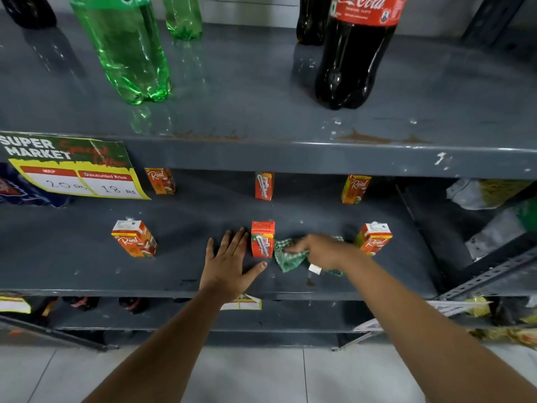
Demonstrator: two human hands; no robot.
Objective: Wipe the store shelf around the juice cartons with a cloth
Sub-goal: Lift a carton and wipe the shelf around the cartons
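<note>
Glossy grey painted-metal shelf; checked woven cloth; printed cartons.

Six small orange juice cartons stand upright in two rows of three on a scuffed grey metal shelf, while a crumpled green-and-white checked cloth lies just right of the near middle carton.

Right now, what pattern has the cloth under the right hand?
Green and white checked cloth, clearest in the head view.
</note>
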